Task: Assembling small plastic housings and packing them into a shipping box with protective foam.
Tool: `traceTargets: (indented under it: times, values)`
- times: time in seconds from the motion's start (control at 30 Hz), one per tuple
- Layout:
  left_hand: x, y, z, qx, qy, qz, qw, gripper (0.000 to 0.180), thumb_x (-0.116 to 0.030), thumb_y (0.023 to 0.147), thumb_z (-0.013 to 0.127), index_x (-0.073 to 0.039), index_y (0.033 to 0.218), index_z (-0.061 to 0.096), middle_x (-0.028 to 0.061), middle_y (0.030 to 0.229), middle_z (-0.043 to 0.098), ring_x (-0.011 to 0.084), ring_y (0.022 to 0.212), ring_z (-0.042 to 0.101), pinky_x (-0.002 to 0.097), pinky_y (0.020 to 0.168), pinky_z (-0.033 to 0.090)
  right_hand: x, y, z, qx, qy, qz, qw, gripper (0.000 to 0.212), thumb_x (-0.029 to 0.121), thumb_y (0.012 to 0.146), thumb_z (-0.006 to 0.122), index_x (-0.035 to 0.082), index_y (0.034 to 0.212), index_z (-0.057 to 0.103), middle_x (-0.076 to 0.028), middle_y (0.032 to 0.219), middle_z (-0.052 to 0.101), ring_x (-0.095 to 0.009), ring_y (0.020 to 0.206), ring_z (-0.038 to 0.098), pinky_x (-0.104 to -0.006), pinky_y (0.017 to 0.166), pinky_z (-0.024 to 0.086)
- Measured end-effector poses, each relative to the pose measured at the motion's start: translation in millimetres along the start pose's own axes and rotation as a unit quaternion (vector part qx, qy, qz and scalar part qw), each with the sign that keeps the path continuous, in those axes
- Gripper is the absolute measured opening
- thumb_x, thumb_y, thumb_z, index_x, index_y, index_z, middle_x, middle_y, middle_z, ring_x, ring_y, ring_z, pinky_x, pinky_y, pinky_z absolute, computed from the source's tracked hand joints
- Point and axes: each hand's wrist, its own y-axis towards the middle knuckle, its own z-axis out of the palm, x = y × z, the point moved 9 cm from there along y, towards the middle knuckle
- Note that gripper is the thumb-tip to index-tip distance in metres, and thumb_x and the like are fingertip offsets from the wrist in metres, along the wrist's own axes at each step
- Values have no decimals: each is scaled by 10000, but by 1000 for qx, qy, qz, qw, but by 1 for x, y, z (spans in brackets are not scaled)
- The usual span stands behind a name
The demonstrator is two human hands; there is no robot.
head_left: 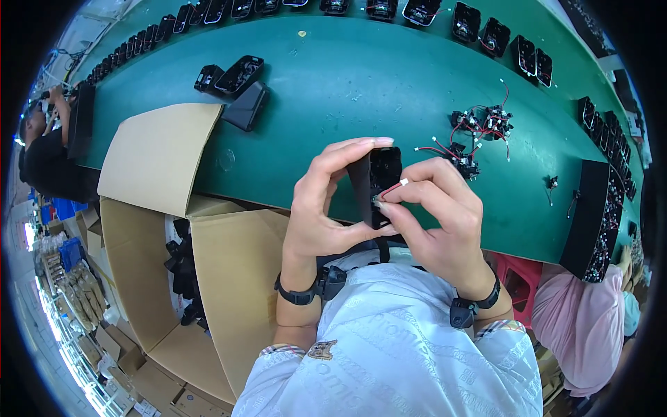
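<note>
My left hand grips a black plastic housing by its two ends, with the open side turned toward my right hand. Thumb and forefinger of my right hand pinch a small part at the housing's opening; a short red wire with a white connector sticks out beside the fingertips. What sits deeper inside the housing is hidden by my fingers. To the right on the green table lie several small black assemblies with red and black wires and white plugs.
An open cardboard box with black parts inside stands at my left. Three black housings lie beyond its flap. Rows of housings line the table's far edge. A long black bin stands right, near a person in pink. Another person is far left.
</note>
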Motion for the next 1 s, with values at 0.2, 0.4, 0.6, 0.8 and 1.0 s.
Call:
traceTargets:
  times: [0.2,0.4,0.6,0.8,1.0]
  values:
    - [-11,3,-3,-28,-70,6,997,956,-249,520,994,6,1338,571,177,1233,657,289,1143,646,372,961,531,-6,5,2,89,162,60,981,266,81,720,796,26,979,783,-69,907,553,-181,861,544,-288,703,450]
    - [-36,16,12,-15,275,45,960,867,-193,546,943,-21,1330,614,160,1189,621,317,1038,631,400,863,547,-30,-5,-4,99,240,94,961,324,155,724,793,-16,995,745,-135,1092,553,-225,1004,544,-335,847,479]
    - [-44,21,37,22,345,52,937,819,-271,586,908,-24,1319,638,122,1069,621,275,906,622,376,747,539,-59,-21,-1,66,407,144,900,244,102,694,831,4,841,664,-149,1165,569,-257,1153,530,-408,1025,403]
    - [-38,22,40,16,366,17,930,790,-344,593,900,-2,1262,658,107,965,593,266,830,610,374,697,525,-74,-36,11,51,527,268,805,207,155,738,779,19,807,638,-216,1403,494,-290,1275,523,-412,1081,396]
    - [-31,18,41,28,385,24,922,785,-388,577,883,60,1178,649,104,943,526,257,811,567,363,695,506,-76,-47,26,70,598,359,714,253,246,786,734,39,857,607,-217,1470,445,-260,1232,539,-390,1059,422]
